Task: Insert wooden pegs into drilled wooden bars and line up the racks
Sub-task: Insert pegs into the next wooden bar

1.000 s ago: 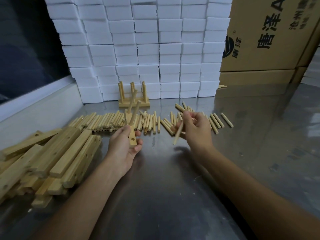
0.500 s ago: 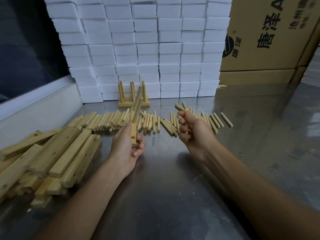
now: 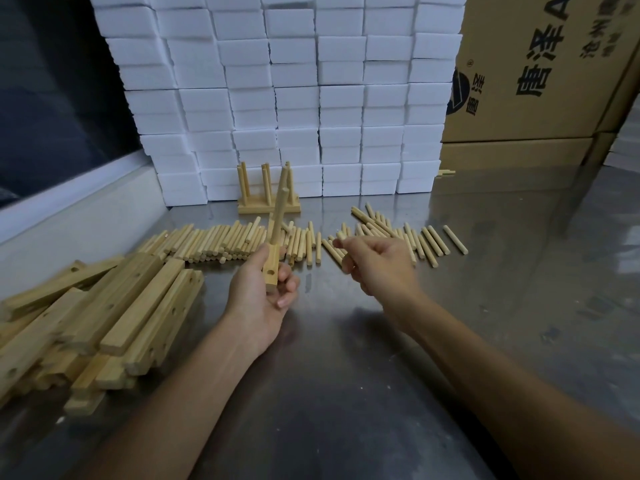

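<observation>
Though curled, right hand contents unclear.

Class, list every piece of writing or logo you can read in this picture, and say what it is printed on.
"唐泽" in large black characters, running sideways on the upper cardboard box.
"A", cut by the top edge, same box.
Round dark logo with small characters beside it: too small to be sure.
Smaller print at the top right of the box: blurred, unreadable.

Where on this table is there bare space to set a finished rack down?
Bare steel lies right of the loose pegs, toward the cartons, and beside the finished rack. The left is crowded with stacked bars.
</observation>
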Demonstrator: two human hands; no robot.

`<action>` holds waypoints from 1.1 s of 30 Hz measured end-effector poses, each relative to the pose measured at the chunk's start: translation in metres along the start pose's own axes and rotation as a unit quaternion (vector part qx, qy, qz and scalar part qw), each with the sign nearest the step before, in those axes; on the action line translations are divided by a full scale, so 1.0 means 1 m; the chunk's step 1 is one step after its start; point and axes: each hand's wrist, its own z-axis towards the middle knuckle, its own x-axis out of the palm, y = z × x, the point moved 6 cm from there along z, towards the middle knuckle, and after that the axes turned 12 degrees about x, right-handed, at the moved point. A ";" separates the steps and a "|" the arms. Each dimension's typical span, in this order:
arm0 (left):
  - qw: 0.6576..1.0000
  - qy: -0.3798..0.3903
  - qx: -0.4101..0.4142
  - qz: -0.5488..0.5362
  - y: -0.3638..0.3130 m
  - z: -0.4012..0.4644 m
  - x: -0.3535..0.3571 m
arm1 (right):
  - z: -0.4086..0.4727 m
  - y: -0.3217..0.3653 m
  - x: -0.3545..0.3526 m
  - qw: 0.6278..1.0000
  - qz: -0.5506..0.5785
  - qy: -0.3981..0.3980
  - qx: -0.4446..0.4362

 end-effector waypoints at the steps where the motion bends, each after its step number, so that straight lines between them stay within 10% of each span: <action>1: 1.000 0.003 -0.002 -0.008 0.000 0.000 0.002 | -0.003 0.002 0.005 0.999 -0.039 0.002 -0.037; 13: 0.998 0.047 -0.022 -0.018 0.005 0.000 0.002 | -0.031 0.017 0.042 0.955 -0.184 0.105 -0.209; 18: 0.998 0.060 -0.020 0.006 0.007 0.000 0.004 | -0.044 0.039 0.045 0.866 -0.367 0.077 -0.331; 33: 0.990 0.100 0.040 0.093 0.009 -0.004 0.008 | -0.049 0.047 0.045 0.808 -0.484 0.040 -0.334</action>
